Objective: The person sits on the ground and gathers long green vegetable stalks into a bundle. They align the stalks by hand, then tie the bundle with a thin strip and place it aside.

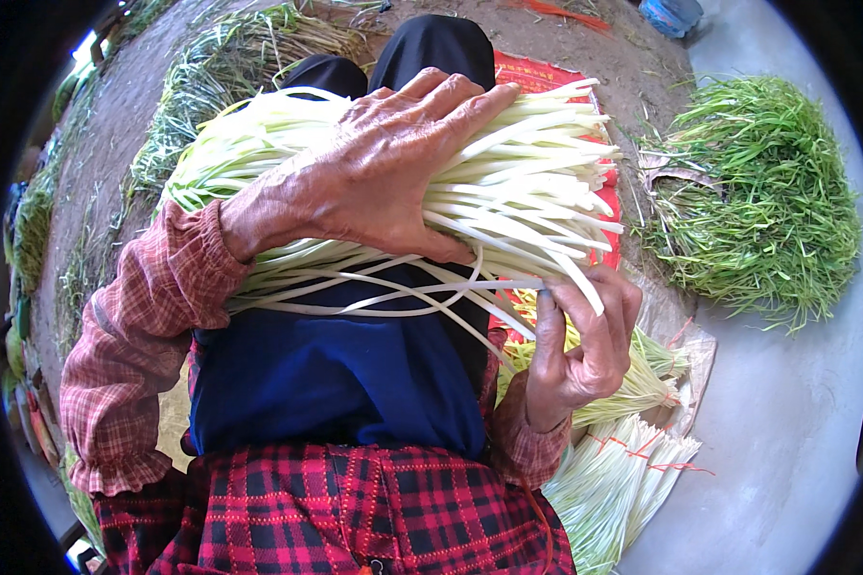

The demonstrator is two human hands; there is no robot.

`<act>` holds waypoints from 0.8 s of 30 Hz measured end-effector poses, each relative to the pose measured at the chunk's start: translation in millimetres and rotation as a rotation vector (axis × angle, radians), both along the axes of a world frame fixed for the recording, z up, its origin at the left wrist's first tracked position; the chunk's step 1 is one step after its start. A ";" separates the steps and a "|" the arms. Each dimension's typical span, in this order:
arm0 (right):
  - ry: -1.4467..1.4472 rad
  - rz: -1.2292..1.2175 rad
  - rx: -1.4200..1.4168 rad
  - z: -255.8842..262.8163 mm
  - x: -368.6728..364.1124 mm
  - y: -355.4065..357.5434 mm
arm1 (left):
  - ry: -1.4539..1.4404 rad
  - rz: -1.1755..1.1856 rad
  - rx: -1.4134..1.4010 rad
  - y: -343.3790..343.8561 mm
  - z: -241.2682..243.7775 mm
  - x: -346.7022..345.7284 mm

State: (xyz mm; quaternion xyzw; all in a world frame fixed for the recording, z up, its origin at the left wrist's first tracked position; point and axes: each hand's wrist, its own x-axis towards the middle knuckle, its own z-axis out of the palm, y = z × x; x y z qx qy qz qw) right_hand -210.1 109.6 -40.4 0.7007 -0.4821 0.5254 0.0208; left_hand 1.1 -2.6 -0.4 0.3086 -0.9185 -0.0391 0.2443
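Note:
A thick bundle of pale, long-stemmed leafy vegetables (525,180), white at the right end and green at the left, lies across my lap. My left hand (381,158) is spread over the top of it, pressing on the stems with its thumb at the near side. At the bundle's lower right, my right hand (582,338) pinches the end of one pale stem (489,284) between thumb and fingers. Several loose stems hang along the near edge, over the blue apron (338,374).
Tied bundles of similar stems (611,489) with orange ties lie on a sack at lower right. A heap of green trimmings (769,194) sits at right, and cut greens (216,79) lie at upper left. A red printed sack (546,72) is beyond my knees.

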 end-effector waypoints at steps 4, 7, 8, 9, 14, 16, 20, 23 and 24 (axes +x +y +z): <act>-0.012 0.060 0.090 4.0 -1.2 1.8 | -0.002 0.004 0.064 0.6 1.1 0.0; 0.033 0.099 0.160 7.6 4.8 1.4 | 0.011 -0.010 0.075 -1.2 1.2 0.6; 0.111 0.104 0.169 12.8 8.7 1.4 | 0.023 -0.018 0.074 -2.4 -1.0 0.2; 0.188 0.110 0.178 15.4 12.4 1.4 | 0.033 -0.024 0.073 -3.1 -1.8 -0.3; 0.225 0.050 0.054 -0.4 16.6 -12.2 | -0.002 -0.006 0.059 -3.7 -0.8 0.5; 0.262 0.074 -0.005 -3.2 14.7 -12.6 | -0.007 -0.013 0.050 -5.0 -1.6 2.1; 0.344 0.064 -0.035 -9.7 9.1 -14.6 | -0.022 -0.033 0.045 -7.2 -4.0 1.6; 0.404 0.070 -0.049 -8.6 9.0 -15.3 | -0.040 -0.047 0.046 -9.4 -3.6 2.9; 0.401 0.082 -0.071 -9.8 8.7 -16.7 | -0.045 -0.049 0.047 -9.6 -4.4 3.7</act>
